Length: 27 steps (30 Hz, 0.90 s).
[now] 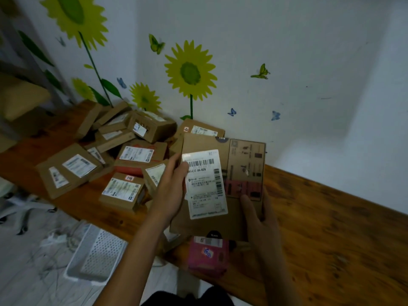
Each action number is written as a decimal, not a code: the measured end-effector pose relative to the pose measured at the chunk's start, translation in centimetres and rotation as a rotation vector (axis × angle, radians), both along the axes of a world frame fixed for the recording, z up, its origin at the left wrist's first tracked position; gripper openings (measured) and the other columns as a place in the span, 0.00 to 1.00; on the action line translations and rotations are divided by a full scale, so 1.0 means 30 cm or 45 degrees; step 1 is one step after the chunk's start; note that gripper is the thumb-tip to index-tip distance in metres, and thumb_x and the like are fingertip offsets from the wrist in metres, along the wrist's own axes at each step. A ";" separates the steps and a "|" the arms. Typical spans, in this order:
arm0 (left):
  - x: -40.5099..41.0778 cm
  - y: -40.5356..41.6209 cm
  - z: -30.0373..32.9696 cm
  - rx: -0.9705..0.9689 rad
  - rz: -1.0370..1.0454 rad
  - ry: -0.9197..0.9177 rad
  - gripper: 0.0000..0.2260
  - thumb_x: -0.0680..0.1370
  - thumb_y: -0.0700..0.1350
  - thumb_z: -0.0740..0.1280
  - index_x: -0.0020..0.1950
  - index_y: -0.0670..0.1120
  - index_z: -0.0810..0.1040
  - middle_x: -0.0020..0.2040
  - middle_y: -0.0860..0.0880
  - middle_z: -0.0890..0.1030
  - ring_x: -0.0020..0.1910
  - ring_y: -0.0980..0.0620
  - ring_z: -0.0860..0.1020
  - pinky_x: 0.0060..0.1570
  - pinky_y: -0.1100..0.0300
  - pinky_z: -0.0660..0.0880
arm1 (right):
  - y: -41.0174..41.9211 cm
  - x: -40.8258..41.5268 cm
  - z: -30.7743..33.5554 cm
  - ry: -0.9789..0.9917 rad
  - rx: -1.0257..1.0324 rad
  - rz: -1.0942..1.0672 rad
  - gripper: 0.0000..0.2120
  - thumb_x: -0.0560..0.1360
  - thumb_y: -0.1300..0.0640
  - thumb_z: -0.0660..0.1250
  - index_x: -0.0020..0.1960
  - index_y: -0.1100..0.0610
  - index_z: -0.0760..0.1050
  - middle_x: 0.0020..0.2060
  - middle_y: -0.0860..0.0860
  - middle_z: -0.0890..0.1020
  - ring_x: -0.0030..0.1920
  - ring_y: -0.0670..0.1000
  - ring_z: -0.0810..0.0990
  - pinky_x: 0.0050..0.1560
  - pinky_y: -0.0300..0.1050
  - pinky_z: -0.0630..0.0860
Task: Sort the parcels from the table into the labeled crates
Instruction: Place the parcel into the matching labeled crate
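Observation:
I hold a flat brown cardboard parcel (240,164) up in front of me, its white shipping label with barcodes facing the camera. My left hand (171,191) grips its left edge, thumb on the label. My right hand (259,217) grips its lower right edge, thumb on the front. Behind it a pile of several brown labelled parcels (123,155) lies on the wooden table (331,228). A pink parcel (207,255) sits on the table's near edge below the held one.
A white perforated plastic crate (97,255) stands on the floor left of the table, with cables beside it. A chair base (24,208) is at far left. The wall behind the table carries sunflower stickers. The table's right half is bare wood.

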<state>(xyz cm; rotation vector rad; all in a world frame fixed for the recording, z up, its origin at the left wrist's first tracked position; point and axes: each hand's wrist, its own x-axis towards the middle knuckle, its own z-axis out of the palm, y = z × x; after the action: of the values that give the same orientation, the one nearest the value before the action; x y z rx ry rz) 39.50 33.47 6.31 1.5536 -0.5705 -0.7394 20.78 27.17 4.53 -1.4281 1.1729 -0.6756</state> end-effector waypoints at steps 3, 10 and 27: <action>-0.010 0.010 0.096 -0.053 0.004 -0.056 0.13 0.83 0.57 0.58 0.67 0.61 0.70 0.46 0.67 0.82 0.44 0.68 0.80 0.43 0.59 0.71 | 0.026 -0.012 0.066 -0.103 -0.023 -0.025 0.29 0.71 0.36 0.63 0.72 0.32 0.65 0.58 0.42 0.81 0.52 0.46 0.84 0.46 0.46 0.84; -0.057 0.042 0.176 -0.131 -0.005 -0.060 0.10 0.83 0.56 0.59 0.65 0.63 0.71 0.49 0.60 0.84 0.47 0.60 0.83 0.45 0.55 0.73 | 0.070 -0.063 0.167 -0.181 -0.122 -0.062 0.30 0.70 0.37 0.63 0.73 0.36 0.67 0.56 0.43 0.82 0.48 0.42 0.85 0.37 0.40 0.83; -0.065 0.081 0.216 -0.263 -0.140 0.031 0.18 0.84 0.49 0.61 0.74 0.56 0.68 0.55 0.53 0.85 0.53 0.53 0.83 0.48 0.56 0.75 | 0.142 -0.080 0.205 -0.224 -0.203 -0.161 0.33 0.66 0.33 0.63 0.72 0.37 0.68 0.53 0.41 0.83 0.49 0.43 0.85 0.40 0.47 0.85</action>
<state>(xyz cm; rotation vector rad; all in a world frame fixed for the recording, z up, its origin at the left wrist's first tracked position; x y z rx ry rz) 37.55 35.90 12.77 1.3289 -0.6962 -0.7567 18.38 31.43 10.67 -1.4024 1.0966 -0.9814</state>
